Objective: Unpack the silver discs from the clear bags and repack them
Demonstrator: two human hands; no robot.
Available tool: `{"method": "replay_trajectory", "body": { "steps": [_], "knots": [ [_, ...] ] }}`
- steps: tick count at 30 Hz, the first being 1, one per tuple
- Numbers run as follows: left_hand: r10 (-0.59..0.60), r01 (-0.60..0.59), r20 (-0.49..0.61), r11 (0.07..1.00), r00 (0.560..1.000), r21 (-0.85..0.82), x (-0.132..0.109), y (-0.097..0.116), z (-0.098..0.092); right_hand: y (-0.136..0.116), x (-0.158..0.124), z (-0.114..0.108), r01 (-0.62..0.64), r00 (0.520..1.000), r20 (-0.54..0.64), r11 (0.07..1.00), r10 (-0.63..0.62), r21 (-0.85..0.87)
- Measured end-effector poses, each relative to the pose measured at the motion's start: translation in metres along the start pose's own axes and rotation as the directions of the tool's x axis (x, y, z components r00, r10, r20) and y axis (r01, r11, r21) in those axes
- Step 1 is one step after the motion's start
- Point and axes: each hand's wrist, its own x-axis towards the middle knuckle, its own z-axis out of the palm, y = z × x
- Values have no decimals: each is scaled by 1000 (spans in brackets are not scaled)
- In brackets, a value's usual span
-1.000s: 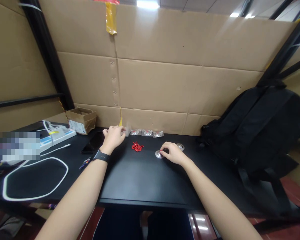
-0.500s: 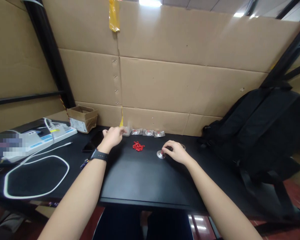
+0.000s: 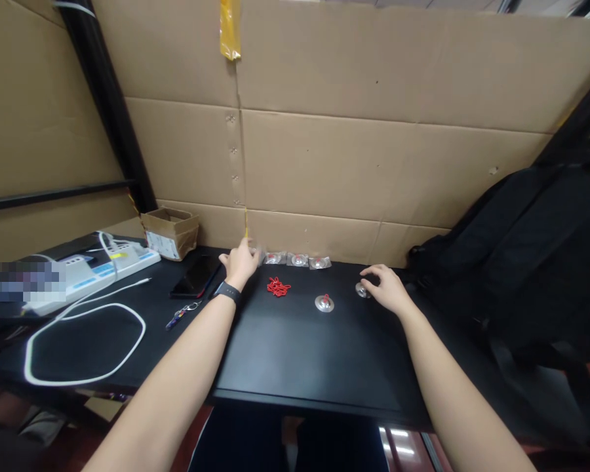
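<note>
Near the back of the black table, my left hand (image 3: pixel 240 262) is at the left end of a row of clear plastic packets (image 3: pixel 297 260); what its fingers hold, if anything, cannot be made out. My right hand (image 3: pixel 383 287) is at a small silver disc (image 3: pixel 362 290) on the right, its fingers curved at the disc's edge. Another silver disc with a red knot (image 3: pixel 324 303) lies alone on the table left of my right hand. A tangle of red cord (image 3: pixel 278 287) rests between my hands, nearer the left one.
At the left are a power strip (image 3: pixel 128 260), a white cable (image 3: pixel 145 328), a small cardboard box (image 3: pixel 172 234), a dark phone (image 3: pixel 195 276) and a keychain (image 3: pixel 179 316). A black backpack (image 3: pixel 535 242) stands at the right. Behind the black table (image 3: pixel 299 354) rises a cardboard wall (image 3: pixel 324 170).
My right hand has left the nearer silver disc and moved right to the other one. My left hand has shifted slightly, uncovering the keychain. The view has turned a little.
</note>
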Motion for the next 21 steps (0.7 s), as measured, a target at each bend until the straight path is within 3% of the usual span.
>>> {"method": "replay_trajectory", "body": {
  "steps": [7,12,18,21],
  "knots": [
    [-140,138,-55,990,989,-33,7,-19,3,-6,0,-3,-1,1000,0,1000,1,-6],
    [-226,196,-184,966,957,-170,6,-24,-16,-3,0,-5,-13,1000,12,1000,13,-12],
    [-130,33,-441,975,888,-221,-4,-20,-44,2,-1,-9,-12,999,37,1000,12,-4],
    [-43,-92,-445,956,895,-277,-2,-22,-43,6,-3,-8,-29,998,62,1000,28,12]
  ]
}}
